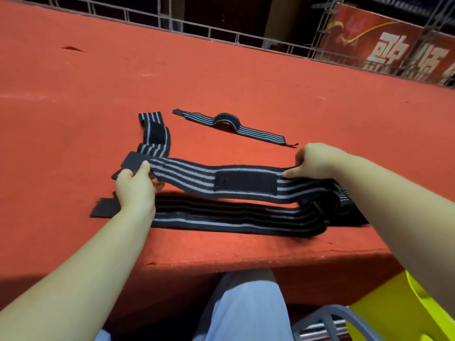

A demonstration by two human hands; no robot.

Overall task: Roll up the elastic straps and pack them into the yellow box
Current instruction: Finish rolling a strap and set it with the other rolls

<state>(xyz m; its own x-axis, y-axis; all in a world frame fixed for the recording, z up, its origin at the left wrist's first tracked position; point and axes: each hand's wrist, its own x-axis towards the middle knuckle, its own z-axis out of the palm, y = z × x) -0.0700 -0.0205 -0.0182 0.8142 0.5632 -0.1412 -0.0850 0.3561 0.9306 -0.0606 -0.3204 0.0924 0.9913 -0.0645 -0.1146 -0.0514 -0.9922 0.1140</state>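
Both hands, left hand (136, 185) and right hand (312, 160), pinch the striped strap (197, 172) stretched between them.

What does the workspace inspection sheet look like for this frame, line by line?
Surface: red felt-covered table, small marks and a tear at far left.
Job's things: held strap stretched above the table between both hands; second strap lying flat beneath it; folded strap at left; short strap farther back, humped in the middle; yellow box below the table edge at right, partly in view.
Clutter: nothing seen.
Grippers: left hand fingers grip the strap's left end; right hand fingers pinch its right part.
Cables: yellow cord in the background.
Surroundings: wire fence, red banner, grey chair frame.
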